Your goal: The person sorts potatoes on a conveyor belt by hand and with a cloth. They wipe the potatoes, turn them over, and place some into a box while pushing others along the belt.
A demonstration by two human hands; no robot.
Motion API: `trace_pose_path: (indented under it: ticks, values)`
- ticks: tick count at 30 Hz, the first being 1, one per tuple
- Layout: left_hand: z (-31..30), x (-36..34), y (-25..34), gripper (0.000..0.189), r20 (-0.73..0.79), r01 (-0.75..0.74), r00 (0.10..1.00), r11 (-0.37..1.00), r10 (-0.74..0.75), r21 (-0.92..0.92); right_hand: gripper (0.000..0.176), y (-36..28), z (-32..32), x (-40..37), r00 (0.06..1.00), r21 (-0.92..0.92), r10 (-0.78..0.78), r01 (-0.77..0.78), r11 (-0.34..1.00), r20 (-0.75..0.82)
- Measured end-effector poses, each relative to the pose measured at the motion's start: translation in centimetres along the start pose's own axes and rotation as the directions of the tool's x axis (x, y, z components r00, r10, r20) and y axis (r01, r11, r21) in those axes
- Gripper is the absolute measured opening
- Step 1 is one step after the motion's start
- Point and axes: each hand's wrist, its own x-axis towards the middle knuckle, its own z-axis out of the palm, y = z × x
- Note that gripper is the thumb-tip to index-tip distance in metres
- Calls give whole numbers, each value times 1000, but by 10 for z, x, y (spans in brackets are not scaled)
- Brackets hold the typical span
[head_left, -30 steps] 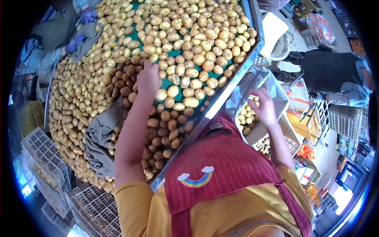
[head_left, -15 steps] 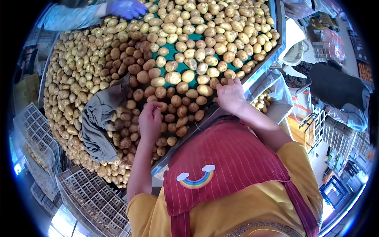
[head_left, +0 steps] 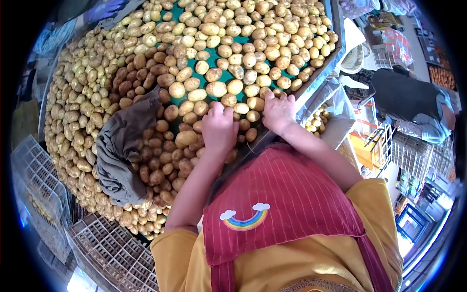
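Note:
Loose potatoes (head_left: 216, 89) cover a green-surfaced sorting table. My left hand (head_left: 220, 129) is over the near potatoes, fingers curled down and closed; whatever lies under them is hidden. To its right, my right hand (head_left: 279, 114) is beside the table's metal edge, its bent fingers against potatoes at the rim. Those fingertips are also out of sight, so what they grip cannot be made out. Darker, browner potatoes (head_left: 156, 162) are heaped left of my left hand. Across the heap lies a crumpled grey cloth (head_left: 119, 155).
A metal rim (head_left: 318, 87) borders the table on the right. Beyond it hangs a plastic bag (head_left: 335, 109) with potatoes inside. Plastic crates (head_left: 114, 248) stand at lower left. Another person's purple-gloved hand (head_left: 104, 9) is at the far left; someone in dark clothing (head_left: 411, 95) is at right.
My left hand has moved right and farther up the table, closer to my right hand. Potatoes near it have shifted. The other person's gloved hand has drawn back leftward.

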Motion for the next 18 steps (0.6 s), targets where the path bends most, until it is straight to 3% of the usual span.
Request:
trace_pose_path:
  ticks: [4, 5, 8, 18]
  values:
    - [-3, -6, -1, 37, -5, -22, 1000, 999, 22, -42, 46, -9, 3, 3, 1000, 27, 11, -11, 1000, 9]
    - [-10, -11, 1, 36, 42, 0, 999, 997, 3, -74, 29, -11, 3, -1, 999, -24, -6, 5, 1000, -47]
    - [-25, -28, 6, 31, 83, 57, 995, 989, -46, -138, 42, -8, 7, 0, 997, 50, -19, 22, 999, -72]
    - [-56, -63, -24, 18, -19, 148, 988, 977, -152, -152, 37, -5, 8, -6, 984, 77, -57, 71, 995, -167]
